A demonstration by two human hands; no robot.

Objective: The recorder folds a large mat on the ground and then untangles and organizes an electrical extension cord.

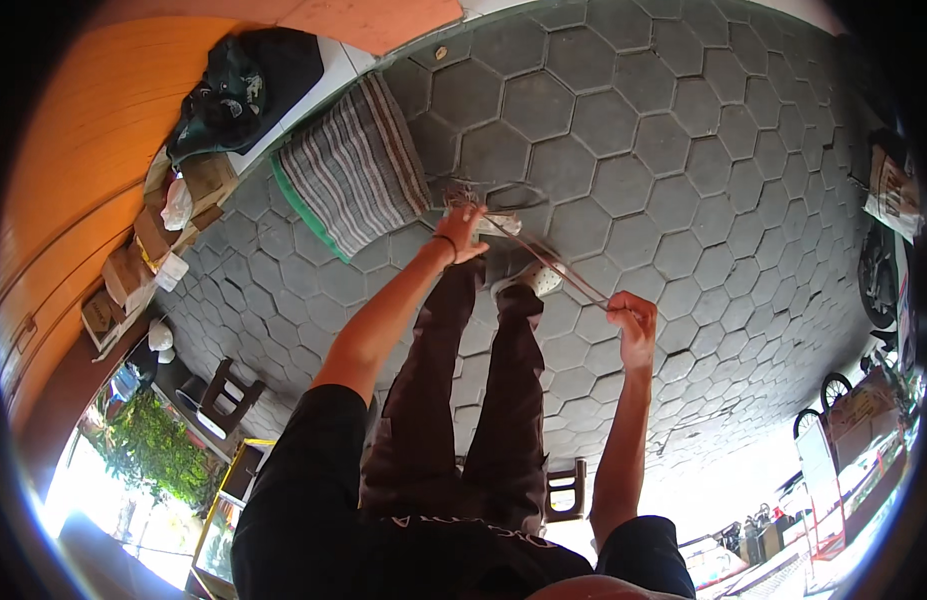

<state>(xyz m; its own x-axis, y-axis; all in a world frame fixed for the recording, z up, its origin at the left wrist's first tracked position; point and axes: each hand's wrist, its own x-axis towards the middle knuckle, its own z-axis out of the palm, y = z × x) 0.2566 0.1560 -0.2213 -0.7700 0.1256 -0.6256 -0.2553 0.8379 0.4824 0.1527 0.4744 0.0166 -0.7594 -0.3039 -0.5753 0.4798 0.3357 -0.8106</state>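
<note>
Thin reddish-brown cords [559, 261] stretch slantwise between my two hands above the paving. My right hand [633, 319] is closed in a fist around their near end. At the far end, my left hand [461, 231], with a dark band at the wrist, has its thumb apart and its fingers by the cords; whether it grips them is unclear. Just beyond its fingers is a blurred, tangled bunch of brownish strands [463, 196]. A pale, mottled object [502, 223] lies beside the left fingers, partly covered, its kind unclear. Below the cords a white perforated clog [544, 277] is on my right foot.
A striped woven mat [354, 169] with a green edge lies left of my hands on hexagonal pavers [654, 187]. Cardboard boxes [125, 274] and dark cloth [230, 97] line the orange shutter [80, 165]. Plastic stools [229, 397] stand behind; a motorcycle wheel [877, 285] is at right.
</note>
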